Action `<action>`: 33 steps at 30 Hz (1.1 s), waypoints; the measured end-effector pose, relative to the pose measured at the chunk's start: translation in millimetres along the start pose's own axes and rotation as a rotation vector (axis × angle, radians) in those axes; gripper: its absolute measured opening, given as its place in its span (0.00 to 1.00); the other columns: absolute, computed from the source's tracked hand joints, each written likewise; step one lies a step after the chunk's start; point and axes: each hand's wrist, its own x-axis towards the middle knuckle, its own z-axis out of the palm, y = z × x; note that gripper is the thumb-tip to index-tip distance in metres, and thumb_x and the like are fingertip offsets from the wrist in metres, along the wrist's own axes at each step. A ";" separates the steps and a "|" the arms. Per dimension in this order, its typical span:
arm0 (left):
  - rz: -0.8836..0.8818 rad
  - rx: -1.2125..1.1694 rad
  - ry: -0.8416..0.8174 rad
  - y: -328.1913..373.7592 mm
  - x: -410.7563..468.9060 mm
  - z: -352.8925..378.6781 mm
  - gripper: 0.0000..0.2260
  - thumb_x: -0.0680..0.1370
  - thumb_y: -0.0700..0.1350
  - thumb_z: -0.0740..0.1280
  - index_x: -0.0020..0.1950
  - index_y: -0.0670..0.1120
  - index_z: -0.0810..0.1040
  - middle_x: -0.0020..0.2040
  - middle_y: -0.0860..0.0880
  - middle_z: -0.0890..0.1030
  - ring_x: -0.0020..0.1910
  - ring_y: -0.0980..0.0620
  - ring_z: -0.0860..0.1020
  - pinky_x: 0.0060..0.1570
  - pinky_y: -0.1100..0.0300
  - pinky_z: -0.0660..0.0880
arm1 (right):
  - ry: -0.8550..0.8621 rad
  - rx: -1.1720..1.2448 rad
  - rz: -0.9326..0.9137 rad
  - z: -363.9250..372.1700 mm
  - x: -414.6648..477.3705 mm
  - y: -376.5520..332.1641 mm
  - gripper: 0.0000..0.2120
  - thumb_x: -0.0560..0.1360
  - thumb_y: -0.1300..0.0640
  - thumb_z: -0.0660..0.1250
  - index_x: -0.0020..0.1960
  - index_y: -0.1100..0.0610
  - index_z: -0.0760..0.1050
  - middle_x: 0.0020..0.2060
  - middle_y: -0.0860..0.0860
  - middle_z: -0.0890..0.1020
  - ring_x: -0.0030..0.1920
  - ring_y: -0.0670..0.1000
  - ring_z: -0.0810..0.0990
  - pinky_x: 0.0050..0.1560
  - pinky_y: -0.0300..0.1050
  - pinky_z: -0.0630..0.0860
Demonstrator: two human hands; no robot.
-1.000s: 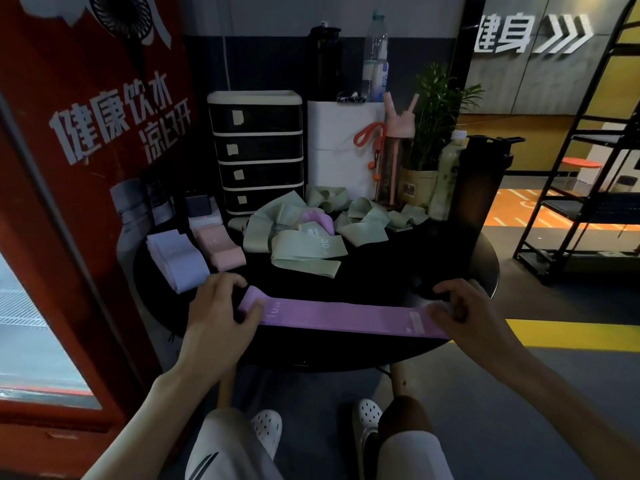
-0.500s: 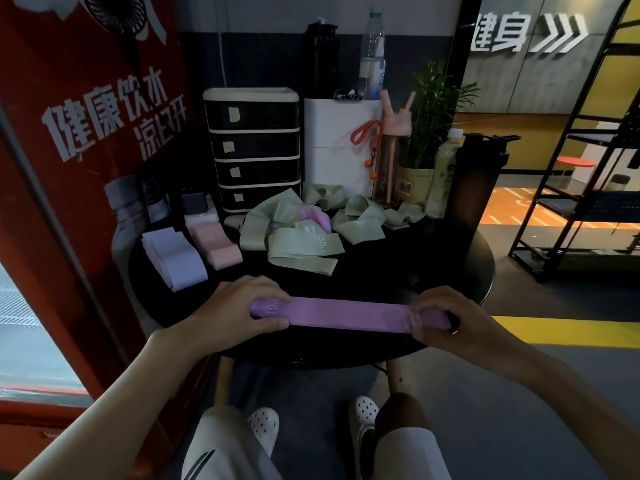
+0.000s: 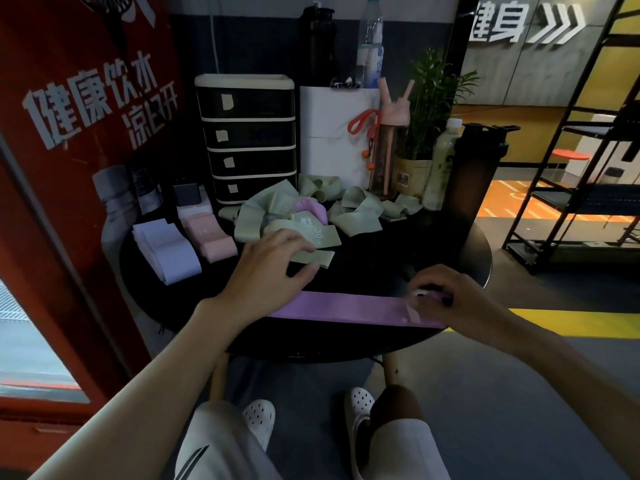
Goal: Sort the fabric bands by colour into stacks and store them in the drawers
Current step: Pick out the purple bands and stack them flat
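Note:
A long purple band [image 3: 346,308] lies flat along the front edge of the round black table [image 3: 391,258]. My right hand [image 3: 440,299] is curled over its right end, gripping it. My left hand [image 3: 270,271] is off the band's left end, fingers spread, fingertips touching a green band [image 3: 317,256] at the front of the loose green pile [image 3: 356,216]. Another purple band [image 3: 313,207] sits inside that pile. A folded lavender stack [image 3: 166,251] and a pink stack [image 3: 211,237] lie at the table's left. Behind them, the black drawer unit [image 3: 249,136] has all its drawers closed.
A white box [image 3: 336,133], a pink bottle [image 3: 389,143], a potted plant [image 3: 426,109], a pale bottle [image 3: 443,161] and a tall dark shaker [image 3: 478,168] crowd the table's back right. A red panel [image 3: 69,168] stands at the left, a black shelf frame [image 3: 571,168] at the right.
My left hand has let go of the purple band's left end and moved up and forward onto the green pile. The right hand stays on the band's right end.

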 end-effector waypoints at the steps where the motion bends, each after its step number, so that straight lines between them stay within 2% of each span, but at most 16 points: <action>1: -0.019 0.038 0.001 1.7 7.0 7.5 0.20 0.77 0.61 0.61 0.65 0.53 0.77 0.69 0.53 0.73 0.71 0.52 0.68 0.66 0.52 0.62 | -0.003 -0.005 0.001 -0.5 7.6 -2.6 0.09 0.73 0.55 0.72 0.48 0.43 0.77 0.51 0.43 0.77 0.52 0.42 0.78 0.50 0.36 0.74; 4: -0.126 0.183 -0.091 0.4 18.8 31.5 0.23 0.80 0.61 0.60 0.73 0.54 0.69 0.78 0.48 0.62 0.78 0.48 0.56 0.73 0.48 0.53 | -0.022 -0.004 0.007 -1.0 39.5 -13.4 0.06 0.75 0.55 0.71 0.49 0.45 0.78 0.50 0.43 0.78 0.51 0.42 0.78 0.50 0.33 0.72; 7: -0.197 0.226 -0.171 -7.6 18.8 49.0 0.26 0.81 0.62 0.56 0.77 0.55 0.63 0.80 0.47 0.57 0.79 0.47 0.51 0.75 0.45 0.50 | -0.041 0.035 0.005 4.1 79.0 -30.0 0.04 0.76 0.55 0.69 0.51 0.49 0.79 0.48 0.45 0.81 0.49 0.41 0.79 0.49 0.34 0.72; 10: -0.210 0.201 -0.181 -15.0 18.7 56.0 0.25 0.81 0.62 0.54 0.75 0.55 0.64 0.77 0.49 0.61 0.78 0.48 0.54 0.74 0.43 0.55 | -0.031 0.045 -0.005 20.0 121.1 -45.2 0.03 0.76 0.57 0.69 0.50 0.53 0.80 0.47 0.46 0.82 0.48 0.42 0.79 0.48 0.36 0.72; 13: -0.205 0.235 -0.198 -16.7 18.7 59.9 0.22 0.80 0.63 0.52 0.71 0.55 0.69 0.73 0.51 0.67 0.75 0.49 0.58 0.70 0.44 0.59 | -0.023 0.027 0.019 40.6 163.9 -50.5 0.05 0.76 0.54 0.68 0.51 0.53 0.78 0.50 0.48 0.79 0.53 0.49 0.78 0.51 0.41 0.71; 16: -0.214 0.266 -0.202 -16.0 18.5 61.5 0.25 0.77 0.64 0.47 0.66 0.56 0.72 0.70 0.51 0.69 0.74 0.48 0.59 0.69 0.44 0.61 | -0.019 0.014 0.068 58.1 194.0 -52.5 0.13 0.77 0.52 0.67 0.60 0.50 0.78 0.51 0.47 0.76 0.53 0.48 0.76 0.46 0.36 0.68; 17: -0.216 0.269 -0.203 -15.8 18.8 61.3 0.25 0.76 0.63 0.46 0.65 0.56 0.72 0.69 0.51 0.69 0.74 0.48 0.59 0.69 0.44 0.61 | -0.018 0.006 0.081 62.9 201.6 -51.4 0.14 0.77 0.52 0.67 0.62 0.49 0.77 0.52 0.47 0.76 0.54 0.49 0.76 0.47 0.37 0.70; 19: -0.211 0.282 -0.194 -15.5 18.9 60.8 0.28 0.75 0.64 0.43 0.65 0.56 0.72 0.69 0.51 0.70 0.73 0.48 0.60 0.68 0.44 0.62 | -0.035 -0.030 0.092 70.7 213.2 -49.4 0.13 0.78 0.51 0.65 0.61 0.47 0.78 0.52 0.48 0.77 0.57 0.52 0.76 0.59 0.44 0.71; 20: -0.206 0.283 -0.186 -15.2 18.8 60.7 0.30 0.73 0.64 0.41 0.65 0.56 0.72 0.68 0.51 0.70 0.73 0.48 0.60 0.67 0.44 0.62 | -0.048 -0.059 0.102 73.5 218.0 -47.6 0.11 0.78 0.49 0.64 0.58 0.45 0.79 0.51 0.49 0.78 0.59 0.54 0.75 0.64 0.49 0.69; 22: -0.205 0.268 -0.179 -15.1 18.6 61.2 0.32 0.72 0.64 0.39 0.65 0.56 0.72 0.68 0.52 0.70 0.74 0.48 0.59 0.68 0.44 0.61 | -0.067 -0.125 0.134 77.0 223.7 -44.6 0.07 0.78 0.48 0.62 0.49 0.44 0.79 0.48 0.51 0.79 0.58 0.56 0.75 0.67 0.52 0.67; 25: -0.214 0.258 -0.201 -15.9 19.0 61.8 0.26 0.77 0.62 0.45 0.66 0.55 0.72 0.69 0.51 0.69 0.75 0.48 0.57 0.69 0.43 0.59 | -0.069 -0.132 0.161 79.4 225.5 -42.3 0.13 0.78 0.45 0.61 0.48 0.52 0.80 0.47 0.54 0.81 0.52 0.54 0.76 0.61 0.47 0.68; 28: -0.209 0.256 -0.208 -16.8 19.4 61.9 0.21 0.80 0.61 0.50 0.66 0.55 0.71 0.70 0.50 0.69 0.75 0.47 0.57 0.70 0.42 0.59 | -0.057 -0.145 0.164 78.9 226.1 -43.5 0.16 0.77 0.45 0.63 0.45 0.58 0.77 0.43 0.54 0.80 0.47 0.53 0.77 0.46 0.43 0.68; 30: -0.205 0.264 -0.197 -17.5 19.1 61.8 0.23 0.78 0.61 0.48 0.66 0.54 0.72 0.70 0.50 0.69 0.74 0.46 0.58 0.69 0.42 0.60 | -0.040 -0.110 0.156 75.2 225.0 -47.8 0.13 0.76 0.50 0.66 0.47 0.61 0.77 0.42 0.54 0.79 0.46 0.55 0.77 0.43 0.44 0.68; 33: -0.198 0.249 -0.170 -15.8 16.8 60.6 0.31 0.74 0.62 0.41 0.67 0.54 0.72 0.70 0.49 0.70 0.75 0.45 0.58 0.69 0.42 0.60 | -0.004 -0.046 0.105 64.0 217.1 -61.6 0.12 0.76 0.58 0.66 0.56 0.64 0.78 0.47 0.57 0.79 0.46 0.53 0.77 0.44 0.44 0.70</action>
